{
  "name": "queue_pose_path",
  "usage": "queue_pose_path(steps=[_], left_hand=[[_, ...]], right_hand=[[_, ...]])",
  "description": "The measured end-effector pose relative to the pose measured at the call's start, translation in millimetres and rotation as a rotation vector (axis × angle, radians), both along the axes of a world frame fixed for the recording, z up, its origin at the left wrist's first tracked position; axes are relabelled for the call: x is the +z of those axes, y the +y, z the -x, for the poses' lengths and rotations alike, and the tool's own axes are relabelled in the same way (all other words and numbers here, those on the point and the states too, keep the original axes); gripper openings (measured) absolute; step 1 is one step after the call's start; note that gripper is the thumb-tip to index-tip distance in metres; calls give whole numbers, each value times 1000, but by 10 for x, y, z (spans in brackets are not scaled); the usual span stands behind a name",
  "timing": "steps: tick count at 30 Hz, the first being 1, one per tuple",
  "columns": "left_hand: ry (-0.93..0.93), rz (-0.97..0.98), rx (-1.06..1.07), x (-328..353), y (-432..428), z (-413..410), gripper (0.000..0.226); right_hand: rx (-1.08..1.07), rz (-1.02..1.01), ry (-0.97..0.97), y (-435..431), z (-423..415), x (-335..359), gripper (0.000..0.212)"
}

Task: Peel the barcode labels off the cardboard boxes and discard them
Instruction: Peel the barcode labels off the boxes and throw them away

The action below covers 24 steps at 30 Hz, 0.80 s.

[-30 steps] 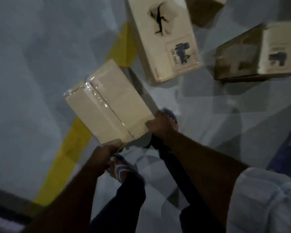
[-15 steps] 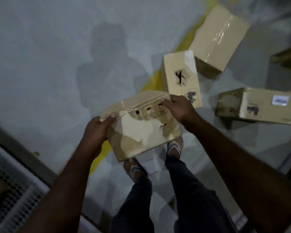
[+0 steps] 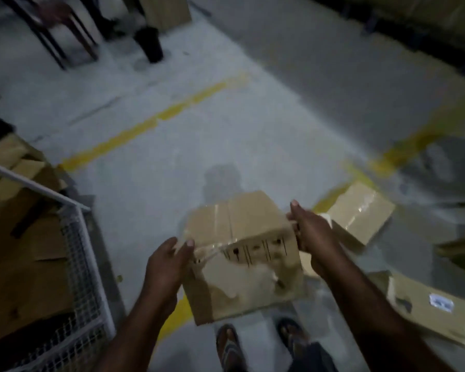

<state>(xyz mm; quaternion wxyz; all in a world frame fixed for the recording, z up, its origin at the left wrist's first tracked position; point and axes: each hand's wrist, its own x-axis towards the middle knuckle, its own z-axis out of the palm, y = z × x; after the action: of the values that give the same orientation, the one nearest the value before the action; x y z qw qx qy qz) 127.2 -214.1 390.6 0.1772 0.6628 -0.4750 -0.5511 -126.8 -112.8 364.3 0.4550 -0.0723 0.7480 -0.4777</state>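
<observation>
**Box gripped at both ends over a dim warehouse floor**

Though the frame was dark and smeared by motion, a cardboard box (image 3: pixel 242 253) could be made out held in the air between 2 bare hands, above the grey floor (image 3: pixel 172 162) and the person's sandalled feet (image 3: pixel 261 342). The left hand (image 3: pixel 167 264) was closed on the box's left end, thumb on the front and fingers curled behind a strip of clear tape (image 3: pixel 207 249) that looked partly lifted there. The right hand (image 3: pixel 309 237) clamped the right end, thumb raised at the top corner, its fingers hidden behind the box. The near face carried a row of printed handling symbols (image 3: pixel 258 249), too blurred to read, above a pale torn patch (image 3: pixel 242 277); whether any label remained on it could not be told.

On the floor to the right lay a taped box (image 3: pixel 360 210) across a yellow line (image 3: pixel 156 122), and a flat box (image 3: pixel 430 312) bearing a small white label (image 3: pixel 441 302) with illegible print, its far end cut off by the frame edge. At the left stood a white wire cage (image 3: pixel 83 253) holding flattened cardboard (image 3: pixel 24 237), only partly in view. Dark furniture legs (image 3: pixel 65 30) at the top were indistinct.
</observation>
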Motion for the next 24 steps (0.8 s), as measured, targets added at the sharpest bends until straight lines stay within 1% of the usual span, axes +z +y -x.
queue_pose_path(steps=[1, 2, 4, 6, 7, 8, 9, 10, 11, 12, 13, 15, 18, 20, 21, 24], left_hand=[[24, 36, 20, 145, 90, -108, 61], [52, 68, 29, 278, 200, -207, 64], [147, 86, 59, 503, 439, -404, 63], [232, 88, 117, 720, 678, -607, 63], [252, 95, 152, 814, 796, -707, 67], [262, 108, 186, 898, 905, -797, 75], [267, 107, 217, 981, 983, -879, 92], [272, 93, 239, 1018, 1050, -962, 114], [273, 69, 251, 1057, 1118, -1009, 129], [260, 64, 244, 1106, 1176, -1026, 131], [215, 83, 239, 1142, 1235, -1038, 121], [146, 197, 269, 1146, 1399, -1109, 96], [36, 411, 355, 1112, 1708, -1313, 77], [-46, 544, 337, 1128, 1930, -1440, 76], [-69, 565, 339, 1159, 2039, -1496, 78], [-92, 570, 379, 1239, 2349, -1648, 90]], right_hand=[[38, -31, 3, -29, -54, 62, 66], [85, -59, -10, -47, -113, 135, 67], [188, -32, -20, -67, -233, 297, 54], [317, 72, 2, -59, -341, 436, 37], [389, 122, 26, -42, -381, 475, 33], [460, 156, 68, -27, -408, 500, 29], [511, 193, 105, -3, -427, 527, 27], [551, 234, 125, 21, -438, 562, 26], [587, 280, 122, 42, -456, 612, 27], [634, 325, 119, 65, -483, 674, 29], [683, 375, 111, 84, -507, 714, 31], [750, 430, 89, 118, -570, 756, 36], [843, 430, 58, 161, -710, 736, 42], [880, 404, 11, 185, -829, 739, 35], [900, 380, -15, 199, -910, 768, 37], [1059, 293, -112, 238, -1180, 766, 69]])
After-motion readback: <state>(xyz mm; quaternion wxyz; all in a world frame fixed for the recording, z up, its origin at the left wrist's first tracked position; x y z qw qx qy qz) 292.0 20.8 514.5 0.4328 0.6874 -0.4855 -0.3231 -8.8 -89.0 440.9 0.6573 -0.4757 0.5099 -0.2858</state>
